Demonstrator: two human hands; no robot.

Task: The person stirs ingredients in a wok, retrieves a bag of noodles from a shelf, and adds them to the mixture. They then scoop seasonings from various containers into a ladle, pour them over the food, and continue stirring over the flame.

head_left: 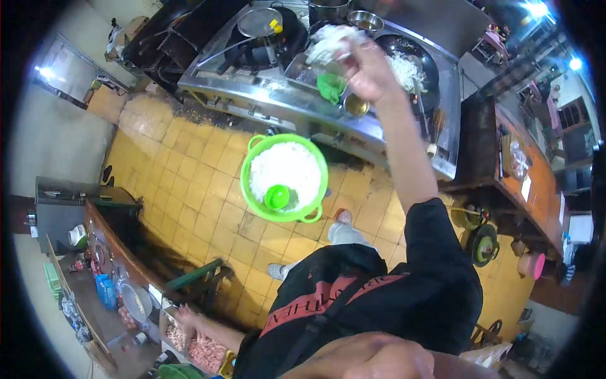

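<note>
My right hand (369,72) reaches out over the stove and is closed on a clump of white noodles (334,43), which is blurred. Just to its right, a black wok (430,68) holds more white strands (405,69). Below the clump are a green bag or cloth (331,87) and a small metal bowl (356,105). At the lower left my left hand (188,320) is stretched out with fingers apart, above or touching a box of pinkish sausage-like pieces (205,354). It holds nothing that I can see.
A bright green basket (248,183) with white food and a green cup (276,197) stands in front of the stove (265,95). Another wok (293,47) with a strainer (259,23) is at the stove's left. A wooden counter (527,170) is at the right.
</note>
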